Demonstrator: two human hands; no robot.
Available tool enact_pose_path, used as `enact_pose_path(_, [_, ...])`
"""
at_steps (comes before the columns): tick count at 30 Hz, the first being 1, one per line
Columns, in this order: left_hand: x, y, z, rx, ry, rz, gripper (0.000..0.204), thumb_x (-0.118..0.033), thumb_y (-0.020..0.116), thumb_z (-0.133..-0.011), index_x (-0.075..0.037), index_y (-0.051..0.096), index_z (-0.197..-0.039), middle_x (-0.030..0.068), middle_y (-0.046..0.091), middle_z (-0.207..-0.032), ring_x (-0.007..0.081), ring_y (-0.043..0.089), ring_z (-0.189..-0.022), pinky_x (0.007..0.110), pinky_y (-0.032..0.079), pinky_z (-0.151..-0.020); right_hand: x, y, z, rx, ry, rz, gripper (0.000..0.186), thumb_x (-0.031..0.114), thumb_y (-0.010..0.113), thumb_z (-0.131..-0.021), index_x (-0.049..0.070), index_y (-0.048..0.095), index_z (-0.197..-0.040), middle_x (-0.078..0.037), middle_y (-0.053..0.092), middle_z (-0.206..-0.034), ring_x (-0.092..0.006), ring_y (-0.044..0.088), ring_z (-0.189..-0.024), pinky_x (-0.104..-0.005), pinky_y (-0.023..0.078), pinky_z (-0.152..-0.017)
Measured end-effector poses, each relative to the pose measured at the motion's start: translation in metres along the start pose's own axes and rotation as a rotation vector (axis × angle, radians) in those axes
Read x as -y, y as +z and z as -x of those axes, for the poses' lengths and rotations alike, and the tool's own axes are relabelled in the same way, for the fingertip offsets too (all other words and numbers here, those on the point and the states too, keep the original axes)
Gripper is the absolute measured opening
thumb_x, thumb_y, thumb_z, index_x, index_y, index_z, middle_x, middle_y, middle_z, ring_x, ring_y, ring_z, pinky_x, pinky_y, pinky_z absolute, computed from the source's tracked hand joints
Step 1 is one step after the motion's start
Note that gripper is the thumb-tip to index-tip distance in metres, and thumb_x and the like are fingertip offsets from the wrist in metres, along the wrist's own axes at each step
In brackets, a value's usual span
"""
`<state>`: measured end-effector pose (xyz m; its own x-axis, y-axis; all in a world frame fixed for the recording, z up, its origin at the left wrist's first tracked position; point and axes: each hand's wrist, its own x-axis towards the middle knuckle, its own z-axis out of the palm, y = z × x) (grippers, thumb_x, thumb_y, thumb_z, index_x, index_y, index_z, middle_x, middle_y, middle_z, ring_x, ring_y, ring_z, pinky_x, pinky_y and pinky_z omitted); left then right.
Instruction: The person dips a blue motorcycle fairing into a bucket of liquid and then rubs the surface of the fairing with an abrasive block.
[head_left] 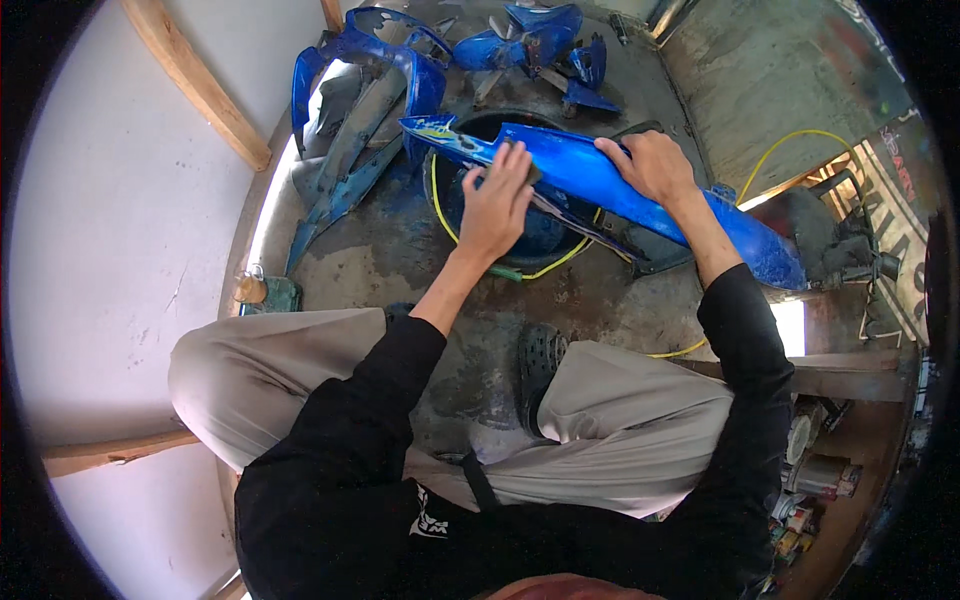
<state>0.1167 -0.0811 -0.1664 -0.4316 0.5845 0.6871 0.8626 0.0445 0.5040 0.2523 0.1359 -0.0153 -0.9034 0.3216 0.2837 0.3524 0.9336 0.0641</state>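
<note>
White walls (pixel 110 250) stand left of our gray floor (pixel 350 280). Next come a green jar (pixel 284 294) and loose blue parts (pixel 420 85). Our hands are apart: the left hand (pixel 497 195) rests on a long blue panel (pixel 580 180), which partly hides a dark tub (pixel 545 240); the right hand (pixel 655 170) grips the panel's top edge. Cans (pixel 825 475) sit far right; we can't tell what's inside.

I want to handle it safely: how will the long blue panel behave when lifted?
The panel is probably stiff: no sag shows along its length. Its thin edge suggests low weight for its size. The smooth, shiny side may be slippery.
</note>
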Motion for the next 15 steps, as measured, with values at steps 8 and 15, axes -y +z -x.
enact_pose_path(8, [-0.001,-0.003,-0.002,-0.041,-0.133,0.008,0.046,-0.02,0.055,-0.107,-0.006,0.056,-0.151,0.0115,0.05,-0.163,0.026,0.04,-0.155,0.053,0.024,-0.116,-0.003,0.002,-0.001,-0.009,-0.014,0.015,0.074,0.064,0.052,-0.103,0.0,0.074,-0.072,-0.029,0.07,-0.08,-0.049,0.07,-0.08,-0.0571,0.056,-0.077])
enact_pose_path(15, [0.006,-0.002,0.0,-0.07,-0.142,-0.015,0.046,-0.02,0.054,-0.107,-0.005,0.056,-0.151,0.0126,0.052,-0.161,0.0279,0.04,-0.155,0.052,0.025,-0.116,0.005,-0.003,-0.001,0.003,0.001,-0.003,0.075,0.064,0.051,-0.104,0.0,0.074,-0.072,-0.029,0.071,-0.081,-0.0491,0.07,-0.082,-0.0575,0.056,-0.078])
